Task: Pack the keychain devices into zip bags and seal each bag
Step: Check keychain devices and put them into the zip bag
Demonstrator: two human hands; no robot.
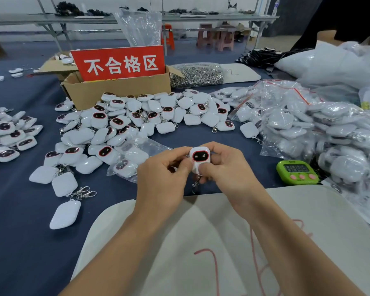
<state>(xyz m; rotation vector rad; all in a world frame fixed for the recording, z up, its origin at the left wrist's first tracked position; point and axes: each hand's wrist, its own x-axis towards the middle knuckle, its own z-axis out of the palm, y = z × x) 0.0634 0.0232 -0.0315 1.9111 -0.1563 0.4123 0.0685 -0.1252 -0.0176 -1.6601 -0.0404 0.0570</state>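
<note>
A white keychain device (200,157) with a dark red-rimmed face is held upright between both hands above the table's front middle. My left hand (162,178) pinches its left side. My right hand (224,169) grips its right side and lower edge, thumb across the front. Its metal clasp (196,185) hangs below. A big pile of loose devices (137,118) lies behind. A small clear zip bag (135,157) with devices in it lies just left of my hands. Bagged devices (320,133) are heaped at the right.
A cardboard box (115,88) with a red sign (120,63) stands behind the pile, next to a bag of metal clasps (198,75). A green timer (297,171) sits at the right. A white board (222,242) lies under my forearms. A smaller device pile (9,133) is at the left.
</note>
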